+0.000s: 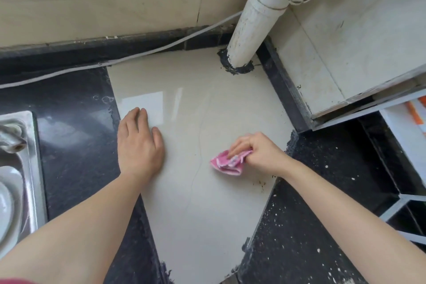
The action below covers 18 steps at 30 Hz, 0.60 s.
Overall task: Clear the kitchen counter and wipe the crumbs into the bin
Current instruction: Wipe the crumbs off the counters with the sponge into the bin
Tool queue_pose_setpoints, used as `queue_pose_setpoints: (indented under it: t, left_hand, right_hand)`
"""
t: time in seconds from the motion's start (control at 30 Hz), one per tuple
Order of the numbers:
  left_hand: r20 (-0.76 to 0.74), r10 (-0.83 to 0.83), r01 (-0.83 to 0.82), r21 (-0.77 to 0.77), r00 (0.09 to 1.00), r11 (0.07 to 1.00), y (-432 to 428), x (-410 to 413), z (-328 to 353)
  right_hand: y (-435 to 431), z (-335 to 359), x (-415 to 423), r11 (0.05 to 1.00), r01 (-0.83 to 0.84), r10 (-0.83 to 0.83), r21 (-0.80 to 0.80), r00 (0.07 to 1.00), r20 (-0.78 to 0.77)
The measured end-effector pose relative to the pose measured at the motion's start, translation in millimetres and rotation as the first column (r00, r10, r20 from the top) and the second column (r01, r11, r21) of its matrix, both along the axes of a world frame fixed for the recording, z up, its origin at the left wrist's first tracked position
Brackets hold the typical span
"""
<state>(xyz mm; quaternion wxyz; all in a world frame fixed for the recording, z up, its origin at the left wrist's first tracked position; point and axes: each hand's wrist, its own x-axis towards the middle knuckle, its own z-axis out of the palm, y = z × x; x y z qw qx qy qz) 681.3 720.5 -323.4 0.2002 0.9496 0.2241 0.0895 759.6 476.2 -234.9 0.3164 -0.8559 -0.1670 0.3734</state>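
A glossy cream tile panel (202, 104) fills the corner of the counter, between dark speckled stone on both sides. My right hand (260, 152) presses a bunched pink cloth (228, 162) onto the tile near its right edge. A few small brown crumbs (260, 184) lie on the tile just below that hand. My left hand (139, 143) rests flat on the tile's left part, palm down, fingers together, holding nothing.
A white drain pipe (255, 18) rises from the tile's back corner. A white cable (119, 61) runs along the back wall. A steel sink (20, 168) with a tap sits at the left. White specks dot the dark counter (306, 226) at right.
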Motion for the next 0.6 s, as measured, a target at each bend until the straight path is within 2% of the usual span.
queue_pose_setpoints:
  t: [0.1,0.23,0.37,0.47,0.53,0.6]
  left_hand:
    - [0.004,-0.001,0.001,-0.016,1.000,1.000,0,1,0]
    - [0.008,-0.002,0.002,-0.018,1.000,1.000,1,0,-1]
    - [0.000,0.005,-0.005,-0.032,1.000,0.999,0,0,-3]
    - [0.000,0.008,-0.008,-0.022,1.000,1.000,-2,1,-3]
    - [0.002,0.004,-0.004,0.001,1.000,1.000,-3,0,-3]
    - [0.001,0.001,-0.001,0.017,1.000,1.000,-3,0,-4]
  right_hand:
    - [58,-15,12,0.995,-0.072,0.054,0.070,0.971,0.233]
    - [95,-38,4,0.988,-0.142,0.115,0.058,0.938,0.327]
    - [42,-40,-23,0.965,-0.260,0.253,-0.003,0.934,0.253]
    - [-11,-27,-36,0.956,-0.263,0.274,-0.130,0.959,0.073]
    - [-30,-16,-30,0.975,-0.187,0.186,-0.120,0.982,-0.015]
    - [-29,-7,-9,1.000,0.026,-0.026,-0.009,1.000,-0.009]
